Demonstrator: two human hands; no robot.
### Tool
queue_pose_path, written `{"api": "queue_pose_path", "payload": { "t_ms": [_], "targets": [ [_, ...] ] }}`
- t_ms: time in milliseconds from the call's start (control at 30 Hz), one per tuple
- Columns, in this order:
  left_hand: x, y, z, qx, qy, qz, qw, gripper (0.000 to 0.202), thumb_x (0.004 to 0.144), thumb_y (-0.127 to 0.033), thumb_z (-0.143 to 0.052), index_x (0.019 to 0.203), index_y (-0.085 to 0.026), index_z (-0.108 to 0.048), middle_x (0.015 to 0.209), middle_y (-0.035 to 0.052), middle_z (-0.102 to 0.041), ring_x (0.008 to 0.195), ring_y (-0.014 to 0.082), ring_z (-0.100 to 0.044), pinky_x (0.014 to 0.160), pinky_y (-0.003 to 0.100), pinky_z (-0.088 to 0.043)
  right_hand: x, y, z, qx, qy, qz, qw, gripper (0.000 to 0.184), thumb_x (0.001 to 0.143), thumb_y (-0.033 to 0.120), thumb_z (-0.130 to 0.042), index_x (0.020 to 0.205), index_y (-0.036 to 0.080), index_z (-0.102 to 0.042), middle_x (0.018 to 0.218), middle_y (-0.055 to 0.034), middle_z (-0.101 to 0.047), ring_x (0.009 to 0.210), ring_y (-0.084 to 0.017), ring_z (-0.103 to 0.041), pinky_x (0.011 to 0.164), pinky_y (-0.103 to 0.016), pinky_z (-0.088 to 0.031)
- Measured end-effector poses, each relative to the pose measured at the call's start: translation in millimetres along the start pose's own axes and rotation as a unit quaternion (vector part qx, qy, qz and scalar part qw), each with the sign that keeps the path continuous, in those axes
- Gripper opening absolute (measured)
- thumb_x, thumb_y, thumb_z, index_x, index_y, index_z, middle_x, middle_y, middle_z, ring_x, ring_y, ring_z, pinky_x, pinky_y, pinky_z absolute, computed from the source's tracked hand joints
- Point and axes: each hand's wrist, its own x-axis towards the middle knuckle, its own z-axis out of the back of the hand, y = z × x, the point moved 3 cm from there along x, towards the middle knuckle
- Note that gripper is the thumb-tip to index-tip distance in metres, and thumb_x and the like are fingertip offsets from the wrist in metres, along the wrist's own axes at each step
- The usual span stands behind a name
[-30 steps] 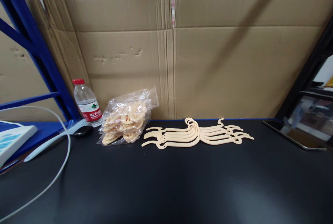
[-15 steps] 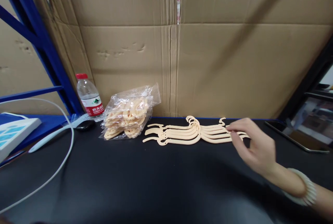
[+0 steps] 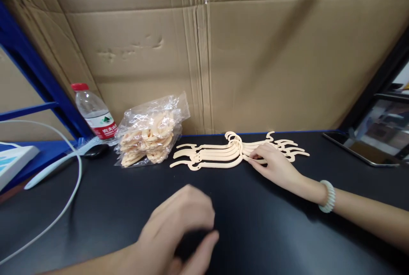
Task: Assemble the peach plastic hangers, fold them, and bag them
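Several beige folding clothes hangers lie fanned out in a row on the black table, their hooks bunched near the middle. My right hand, with a pale beaded bracelet on the wrist, has thumb and fingertips pinched on the nearest hanger just right of its centre. That hand covers part of the hangers' right arms. In the foreground my left hand hovers over the table, slightly blurred. Its fingers curl downward with the thumb apart, and nothing shows between them.
A clear plastic bag of more beige pieces stands left of the hangers. Behind it are a red-capped water bottle and a dark mouse-like object. A white cable loops at left. A dark tablet lies at right. Cardboard walls the back.
My right hand has moved left from the hangers' right ends to near their middle. My left hand has come into view from below. The camera has tilted down.
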Motion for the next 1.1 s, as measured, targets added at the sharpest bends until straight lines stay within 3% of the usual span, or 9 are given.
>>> {"api": "queue_pose_path", "payload": {
  "t_ms": [67, 133, 200, 300, 400, 633, 900, 1000, 1100],
  "targets": [
    [32, -9, -4.8, -0.003, 0.024, 0.038, 0.999, 0.012, 0.087, -0.021, -0.064, 0.099, -0.024, -0.063, 0.1, 0.0052, -0.063, 0.091, 0.0202, -0.061, 0.082, 0.036, -0.053, 0, 1, -3, -0.002, 0.0, 0.001, 1.0, 0.013, 0.088, 0.02, -0.056, 0.076, 0.02, -0.06, 0.076, -0.0059, -0.063, 0.077, -0.024, -0.06, 0.072, -0.039, -0.049],
    [53, -7, -9.4, -0.046, 0.037, 0.116, 0.992, 0.012, 0.083, -0.02, -0.065, 0.094, -0.022, -0.059, 0.094, 0.0038, -0.062, 0.087, 0.0191, -0.062, 0.077, 0.032, -0.053, -1, 0, -6, -0.003, 0.004, 0.004, 1.0, 0.013, 0.088, 0.021, -0.057, 0.076, 0.02, -0.06, 0.075, -0.0056, -0.063, 0.076, -0.024, -0.059, 0.071, -0.038, -0.049],
    [62, 0, -10.6, -0.109, 0.019, 0.186, 0.976, 0.014, 0.081, -0.023, -0.067, 0.091, -0.02, -0.058, 0.097, 0.0046, -0.063, 0.085, 0.0187, -0.063, 0.076, 0.031, -0.053, -3, -1, -8, 0.001, 0.008, 0.006, 1.0, 0.012, 0.088, 0.021, -0.057, 0.077, 0.02, -0.061, 0.076, -0.0055, -0.064, 0.076, -0.023, -0.06, 0.069, -0.037, -0.049],
    [61, 8, -8.3, -0.167, -0.021, 0.233, 0.958, 0.019, 0.078, -0.024, -0.071, 0.092, -0.018, -0.059, 0.103, 0.006, -0.065, 0.088, 0.0188, -0.065, 0.083, 0.033, -0.051, -7, -2, -8, 0.014, 0.004, 0.009, 1.0, 0.01, 0.088, 0.023, -0.058, 0.079, 0.021, -0.062, 0.078, -0.0054, -0.064, 0.076, -0.023, -0.06, 0.069, -0.036, -0.049],
    [58, 10, -6.2, -0.184, -0.043, 0.24, 0.952, 0.024, 0.077, -0.024, -0.074, 0.097, -0.018, -0.061, 0.105, 0.0063, -0.066, 0.09, 0.0189, -0.065, 0.087, 0.033, -0.051, -10, 1, -5, 0.027, -0.006, 0.008, 1.0, 0.012, 0.089, 0.024, -0.056, 0.079, 0.021, -0.06, 0.079, -0.0049, -0.064, 0.076, -0.022, -0.061, 0.068, -0.035, -0.049],
    [60, 10, -7.1, -0.176, -0.037, 0.232, 0.956, 0.026, 0.079, -0.026, -0.073, 0.103, -0.017, -0.066, 0.105, 0.0081, -0.071, 0.094, 0.0213, -0.066, 0.09, 0.035, -0.051, -20, 10, 5, 0.08, -0.075, -0.063, 0.992, 0.013, 0.092, 0.035, -0.057, 0.087, 0.023, -0.057, 0.076, -0.0013, -0.064, 0.063, -0.017, -0.061, 0.059, -0.029, -0.052],
    [55, 9, -7.4, -0.147, -0.017, 0.216, 0.965, 0.025, 0.08, -0.033, -0.07, 0.098, -0.017, -0.069, 0.102, 0.0094, -0.072, 0.1, 0.0256, -0.066, 0.094, 0.039, -0.05, -20, 11, 13, 0.138, -0.196, -0.099, 0.966, 0.017, 0.09, 0.038, -0.062, 0.097, 0.022, -0.061, 0.089, -0.0051, -0.066, 0.075, -0.019, -0.066, 0.071, -0.031, -0.06],
    [54, 11, -8.0, -0.152, -0.028, 0.229, 0.961, 0.035, 0.08, -0.036, -0.07, 0.111, -0.018, -0.064, 0.116, 0.0112, -0.068, 0.105, 0.0266, -0.064, 0.096, 0.041, -0.049, -20, 10, 13, 0.16, -0.224, -0.121, 0.954, 0.019, 0.091, 0.037, -0.061, 0.102, 0.022, -0.061, 0.093, -0.0059, -0.066, 0.08, -0.019, -0.068, 0.072, -0.029, -0.061],
    [53, 14, -7.0, -0.184, -0.08, 0.24, 0.95, 0.057, 0.079, -0.037, -0.072, 0.128, -0.022, -0.048, 0.133, 0.0128, -0.057, 0.105, 0.0269, -0.064, 0.094, 0.042, -0.05, -23, 12, 13, 0.122, -0.237, -0.102, 0.958, 0.022, 0.091, 0.036, -0.06, 0.108, 0.022, -0.061, 0.096, -0.0062, -0.067, 0.083, -0.02, -0.068, 0.077, -0.033, -0.06]
  ]
}}
